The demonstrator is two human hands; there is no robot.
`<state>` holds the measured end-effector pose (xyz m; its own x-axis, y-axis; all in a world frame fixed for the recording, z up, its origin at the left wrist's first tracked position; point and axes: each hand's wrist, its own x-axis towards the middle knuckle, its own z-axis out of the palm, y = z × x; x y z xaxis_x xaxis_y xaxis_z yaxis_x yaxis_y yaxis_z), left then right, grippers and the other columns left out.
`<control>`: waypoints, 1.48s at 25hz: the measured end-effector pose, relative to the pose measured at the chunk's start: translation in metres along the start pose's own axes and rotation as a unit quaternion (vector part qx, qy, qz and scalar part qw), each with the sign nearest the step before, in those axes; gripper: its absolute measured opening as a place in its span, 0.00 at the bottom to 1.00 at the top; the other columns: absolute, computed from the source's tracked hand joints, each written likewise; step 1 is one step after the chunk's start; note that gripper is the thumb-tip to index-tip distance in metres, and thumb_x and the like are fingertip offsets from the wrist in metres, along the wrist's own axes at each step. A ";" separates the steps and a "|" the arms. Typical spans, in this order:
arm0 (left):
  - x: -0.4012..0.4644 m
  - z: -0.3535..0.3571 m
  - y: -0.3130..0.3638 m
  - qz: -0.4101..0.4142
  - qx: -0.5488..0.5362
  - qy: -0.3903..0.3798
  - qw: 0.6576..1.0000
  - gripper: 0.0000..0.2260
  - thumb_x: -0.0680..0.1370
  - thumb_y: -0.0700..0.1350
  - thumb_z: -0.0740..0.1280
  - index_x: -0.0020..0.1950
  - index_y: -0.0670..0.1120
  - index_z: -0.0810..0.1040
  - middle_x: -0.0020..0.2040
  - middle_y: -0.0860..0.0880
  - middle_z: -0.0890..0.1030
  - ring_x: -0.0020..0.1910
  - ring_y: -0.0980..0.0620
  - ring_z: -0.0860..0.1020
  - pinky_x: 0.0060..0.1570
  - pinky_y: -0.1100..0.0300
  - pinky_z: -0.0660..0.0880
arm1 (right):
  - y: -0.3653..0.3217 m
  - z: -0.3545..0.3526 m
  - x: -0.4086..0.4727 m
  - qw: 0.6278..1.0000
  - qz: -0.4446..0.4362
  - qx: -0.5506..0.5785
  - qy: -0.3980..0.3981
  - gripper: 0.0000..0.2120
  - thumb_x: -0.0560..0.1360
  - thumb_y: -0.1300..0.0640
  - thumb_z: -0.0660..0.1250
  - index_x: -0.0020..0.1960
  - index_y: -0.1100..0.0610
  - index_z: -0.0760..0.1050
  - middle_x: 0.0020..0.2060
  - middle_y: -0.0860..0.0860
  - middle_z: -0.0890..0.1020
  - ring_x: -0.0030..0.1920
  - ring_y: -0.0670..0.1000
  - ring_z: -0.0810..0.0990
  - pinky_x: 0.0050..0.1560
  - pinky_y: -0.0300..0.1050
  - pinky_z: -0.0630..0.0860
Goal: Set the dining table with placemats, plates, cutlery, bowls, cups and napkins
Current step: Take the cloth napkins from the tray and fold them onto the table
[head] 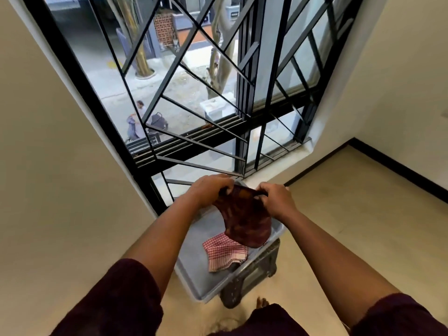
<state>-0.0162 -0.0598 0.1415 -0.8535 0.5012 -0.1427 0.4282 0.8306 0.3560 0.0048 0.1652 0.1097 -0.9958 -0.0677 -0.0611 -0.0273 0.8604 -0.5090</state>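
Note:
A dark maroon napkin [244, 218] hangs in the air above a grey tray [194, 270]. My left hand [208, 190] pinches its upper left corner and my right hand [276, 200] pinches its upper right corner, so the cloth droops between them. A red-and-white checked napkin [224, 254] lies folded on the tray below it. The tray rests on a dark crate [252, 280] standing on the floor.
A tall window with black metal grille bars [194, 93] rises just beyond the tray. Cream walls close in on the left and right. Beige floor [351, 214] stretches to the right, edged by a black skirting. My bare foot [261, 303] shows beside the crate.

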 end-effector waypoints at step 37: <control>-0.050 0.034 0.009 -0.371 -0.658 0.031 0.654 0.49 0.76 0.23 0.59 0.74 0.55 0.25 0.61 0.33 0.73 0.43 0.39 0.81 0.48 0.46 0.78 | -0.100 0.050 -0.043 0.916 0.107 0.385 0.003 0.09 0.74 0.68 0.69 0.42 0.55 0.80 0.38 0.51 0.83 0.44 0.51 0.83 0.47 0.48 0.82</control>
<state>0.0401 -0.0689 0.1208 -0.7096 0.0328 -0.7038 -0.7025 -0.1096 0.7032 0.0550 0.0569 0.1202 -0.9714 0.0656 -0.2280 0.2372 0.2411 -0.9411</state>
